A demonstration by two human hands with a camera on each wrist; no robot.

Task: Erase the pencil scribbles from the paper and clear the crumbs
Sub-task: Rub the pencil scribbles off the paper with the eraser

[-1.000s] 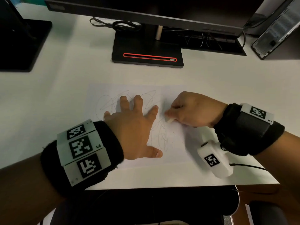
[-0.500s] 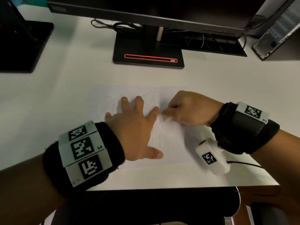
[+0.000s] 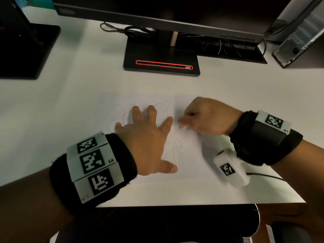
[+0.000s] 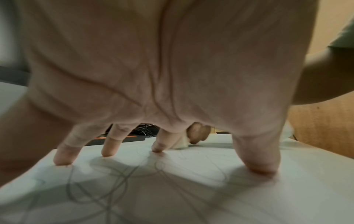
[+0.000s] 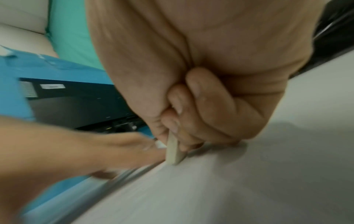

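The left hand (image 3: 145, 139) lies nearest on the sheet of paper (image 3: 189, 172), fingers spread straight and tips pressed down, probably to pin it against the rubbing. Just beyond its index finger, the right hand (image 3: 206, 116) pinches a pale eraser (image 3: 184, 128) with its edge on the paper. Pencil scribbles (image 3: 177, 149) remain around the left hand. Beyond the paper stands a monitor base (image 3: 161, 57).

Thin matt white paper (image 3: 185, 155) lies on a smooth matt white desk (image 3: 70, 106); the eraser (image 5: 173, 153) looks dull, cream, rubbery
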